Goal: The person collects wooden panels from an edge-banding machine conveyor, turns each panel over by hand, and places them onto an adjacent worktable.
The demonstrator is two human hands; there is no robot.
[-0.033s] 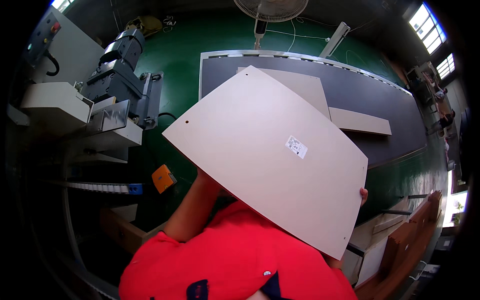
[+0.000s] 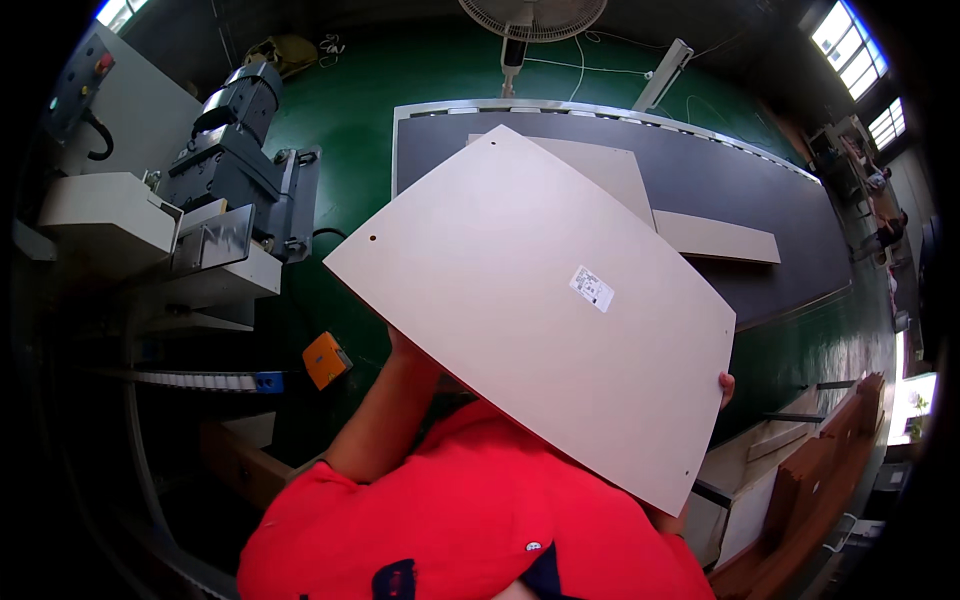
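A large pale rectangular board (image 2: 540, 310), with small holes near its corners and a white printed label (image 2: 592, 288) on its face, is held tilted in front of my chest. My left hand (image 2: 403, 346) holds it from below at the lower left edge; its fingers are hidden underneath. At the right edge, the fingertips of my right hand (image 2: 727, 388) curl round the rim, and the rest of that hand is behind the board. Beyond, partly covered by it, another pale board (image 2: 610, 175) and a narrow pale strip (image 2: 720, 238) lie on a dark-topped table (image 2: 770, 210).
A grey motor unit (image 2: 225, 150) and machine housing (image 2: 105, 215) stand on the left, near an orange box (image 2: 326, 360) on the green floor. A fan (image 2: 530, 15) stands behind the table. Brown and pale panels (image 2: 800, 490) are stacked at lower right. People work far right.
The surroundings have shifted very slightly left and up in the view. The board and both my hands keep nearly the same place and hold.
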